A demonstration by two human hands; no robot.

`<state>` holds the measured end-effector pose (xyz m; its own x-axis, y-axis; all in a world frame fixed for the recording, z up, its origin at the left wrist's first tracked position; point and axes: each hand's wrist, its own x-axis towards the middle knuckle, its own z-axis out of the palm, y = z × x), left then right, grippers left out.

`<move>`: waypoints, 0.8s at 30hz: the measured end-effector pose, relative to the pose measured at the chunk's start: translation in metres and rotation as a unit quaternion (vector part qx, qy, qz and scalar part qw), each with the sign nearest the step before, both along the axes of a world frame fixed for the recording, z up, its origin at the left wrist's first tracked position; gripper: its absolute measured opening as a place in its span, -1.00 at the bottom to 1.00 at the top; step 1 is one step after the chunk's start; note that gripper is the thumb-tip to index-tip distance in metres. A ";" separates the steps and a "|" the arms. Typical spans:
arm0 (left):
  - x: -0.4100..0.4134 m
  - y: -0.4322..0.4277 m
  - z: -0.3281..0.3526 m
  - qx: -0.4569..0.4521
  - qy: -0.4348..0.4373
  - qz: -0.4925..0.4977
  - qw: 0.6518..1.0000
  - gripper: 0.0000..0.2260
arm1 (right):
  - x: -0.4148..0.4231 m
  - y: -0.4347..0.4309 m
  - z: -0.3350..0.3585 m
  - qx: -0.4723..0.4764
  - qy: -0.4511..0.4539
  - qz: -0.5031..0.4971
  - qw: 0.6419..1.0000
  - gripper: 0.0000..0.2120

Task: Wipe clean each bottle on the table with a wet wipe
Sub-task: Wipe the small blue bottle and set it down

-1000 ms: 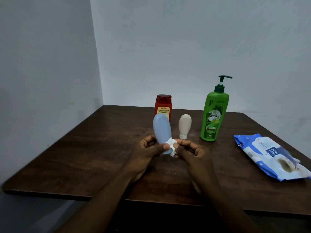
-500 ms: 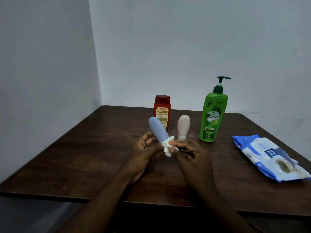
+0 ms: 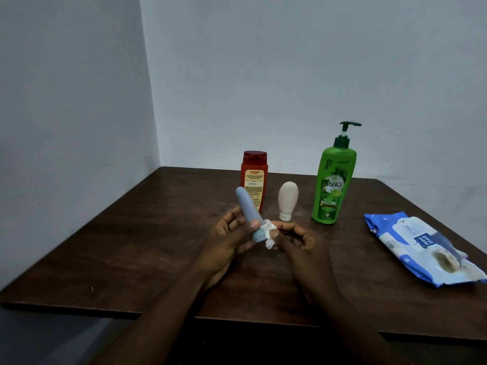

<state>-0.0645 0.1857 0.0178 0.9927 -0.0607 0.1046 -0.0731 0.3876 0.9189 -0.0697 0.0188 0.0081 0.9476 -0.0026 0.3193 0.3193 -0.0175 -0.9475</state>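
Blue bottle (image 3: 247, 208), cap wipe-covered

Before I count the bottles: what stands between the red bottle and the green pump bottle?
Head view: a small beige tube, standing on its cap.

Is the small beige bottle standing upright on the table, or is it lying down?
Upright. The small beige bottle stands cap-down on the table, its rounded end pointing up, between the red bottle and the green pump bottle.
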 end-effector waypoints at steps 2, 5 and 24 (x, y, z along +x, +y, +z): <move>0.000 0.001 0.001 0.000 -0.004 -0.005 1.000 -0.55 | 0.001 0.001 0.002 0.058 0.050 0.025 0.997 -0.83; 0.001 0.001 0.000 -0.012 -0.007 -0.021 1.000 -0.59 | 0.004 0.002 0.003 0.110 0.090 0.044 0.989 -0.84; 0.000 -0.002 -0.005 -0.008 0.006 -0.050 0.999 -0.65 | -0.003 -0.001 0.006 -0.069 -0.059 -0.017 0.996 -0.82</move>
